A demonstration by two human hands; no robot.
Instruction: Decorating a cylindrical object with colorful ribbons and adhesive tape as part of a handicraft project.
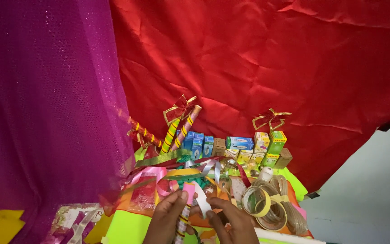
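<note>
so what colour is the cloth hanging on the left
Magenta-purple cloth with a fine sparkly dotted texture, in the head view.

I count three striped, ribbon-wrapped decorative sticks [177,129], two gold-edged red ribbon bows [269,118], two rolls of clear yellowish adhesive tape [256,201], and roughly a dozen small cardboard bulb boxes [240,143].

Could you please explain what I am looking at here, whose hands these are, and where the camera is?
There is one picture, taken by a camera on a person's head, looking down. No machine: the left hand and right hand are the person's own. Together they pinch a pink ribbon and a white ribbon over a striped stick. Beyond them lie tangled ribbons, rolls of tape, clear coiled cord, small cardboard boxes and ribbon-wrapped sticks topped with a red bow. Red cloth and purple cloth hang behind.
</note>
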